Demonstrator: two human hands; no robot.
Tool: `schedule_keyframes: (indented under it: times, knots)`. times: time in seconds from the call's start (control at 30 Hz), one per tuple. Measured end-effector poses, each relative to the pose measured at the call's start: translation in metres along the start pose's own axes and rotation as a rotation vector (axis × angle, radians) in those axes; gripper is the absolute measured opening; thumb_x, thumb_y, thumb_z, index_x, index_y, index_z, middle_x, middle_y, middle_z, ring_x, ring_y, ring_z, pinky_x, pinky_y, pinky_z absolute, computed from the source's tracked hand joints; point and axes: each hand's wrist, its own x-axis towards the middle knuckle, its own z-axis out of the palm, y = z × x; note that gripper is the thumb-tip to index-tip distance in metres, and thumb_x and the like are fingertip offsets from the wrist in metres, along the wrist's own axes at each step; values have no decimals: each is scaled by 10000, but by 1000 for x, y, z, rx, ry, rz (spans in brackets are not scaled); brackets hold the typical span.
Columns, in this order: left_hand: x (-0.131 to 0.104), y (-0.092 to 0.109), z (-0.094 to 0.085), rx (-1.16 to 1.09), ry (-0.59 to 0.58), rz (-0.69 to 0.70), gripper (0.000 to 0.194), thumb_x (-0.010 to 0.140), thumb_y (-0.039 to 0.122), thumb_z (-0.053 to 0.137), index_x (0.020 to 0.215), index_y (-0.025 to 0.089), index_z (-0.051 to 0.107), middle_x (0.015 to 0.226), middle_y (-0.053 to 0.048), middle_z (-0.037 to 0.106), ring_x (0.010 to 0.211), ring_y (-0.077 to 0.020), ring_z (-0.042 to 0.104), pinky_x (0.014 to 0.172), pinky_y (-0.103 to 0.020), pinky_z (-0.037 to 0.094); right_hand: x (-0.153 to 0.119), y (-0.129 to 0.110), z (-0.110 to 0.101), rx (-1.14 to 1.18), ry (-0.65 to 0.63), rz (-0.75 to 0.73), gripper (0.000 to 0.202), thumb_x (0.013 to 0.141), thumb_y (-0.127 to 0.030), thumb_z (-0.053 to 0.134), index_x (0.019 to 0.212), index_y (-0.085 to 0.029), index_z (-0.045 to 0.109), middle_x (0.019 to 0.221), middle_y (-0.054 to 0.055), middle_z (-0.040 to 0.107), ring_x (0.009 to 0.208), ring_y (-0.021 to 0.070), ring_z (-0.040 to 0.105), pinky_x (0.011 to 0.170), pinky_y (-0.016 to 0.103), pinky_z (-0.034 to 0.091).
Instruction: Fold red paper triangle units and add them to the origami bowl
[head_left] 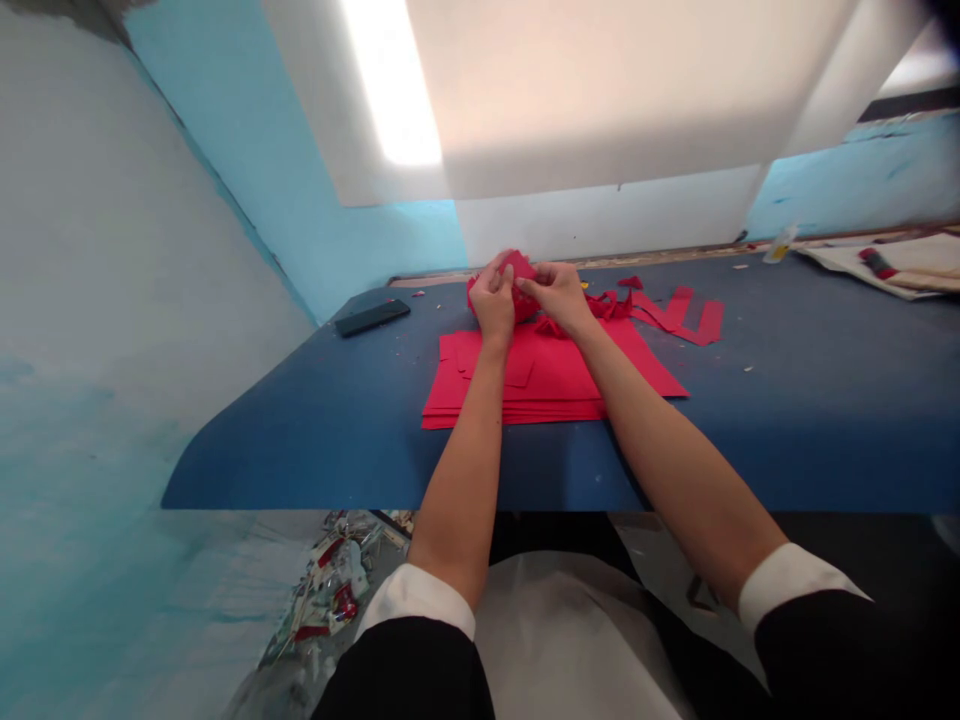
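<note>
Both hands meet over the far part of a stack of red sheets on the blue table. A small crumpled or folded red paper piece is pinched between the thumb and fingers of my left hand. From the right, my right hand closes its fingertips on the same piece. More bunched red paper shows behind and beneath the hands. Curled red scraps lie just right of my right hand. Loose smaller red pieces rest on the stack near my left wrist.
A dark phone lies at the left on the blue table. Red strips lie right of the stack. At the back right are a small bottle and a red-and-black item on pale sheets. Litter covers the floor lower left.
</note>
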Motion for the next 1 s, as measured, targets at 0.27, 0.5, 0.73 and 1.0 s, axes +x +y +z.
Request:
schedule_keyframes:
  times: [0.27, 0.5, 0.73, 1.0]
  knots:
    - [-4, 3, -1, 79, 48, 19, 220, 911, 248, 846, 1126, 272, 804, 1096, -40, 834, 1181, -231, 772, 969, -319, 640, 4, 9, -1, 20, 31, 16, 230, 789, -247, 856, 737, -228, 634, 660, -10, 653, 611, 146, 605, 617, 300, 540]
    - [-2, 0, -2, 120, 51, 17, 224, 871, 217, 880, 1057, 207, 756, 999, -69, 828, 1092, -241, 792, 923, -330, 639, 6, 14, -4, 42, 26, 47, 252, 782, -270, 883, 762, -228, 634, 689, -6, 690, 628, 143, 640, 638, 295, 572]
    - [3, -4, -6, 190, 44, 44, 288, 846, 302, 910, 1043, 201, 727, 966, -60, 830, 1039, -247, 807, 912, -358, 654, 5, 12, -3, 99, 55, 98, 299, 718, -248, 933, 793, -245, 643, 732, -5, 745, 659, 154, 681, 688, 305, 622]
    - [1, -3, -5, 170, 32, 54, 261, 857, 273, 897, 1038, 199, 723, 949, -49, 823, 1020, -230, 808, 923, -348, 648, 6, 11, -2, 112, 63, 99, 293, 736, -187, 907, 784, -237, 622, 703, -28, 717, 627, 128, 659, 670, 275, 596]
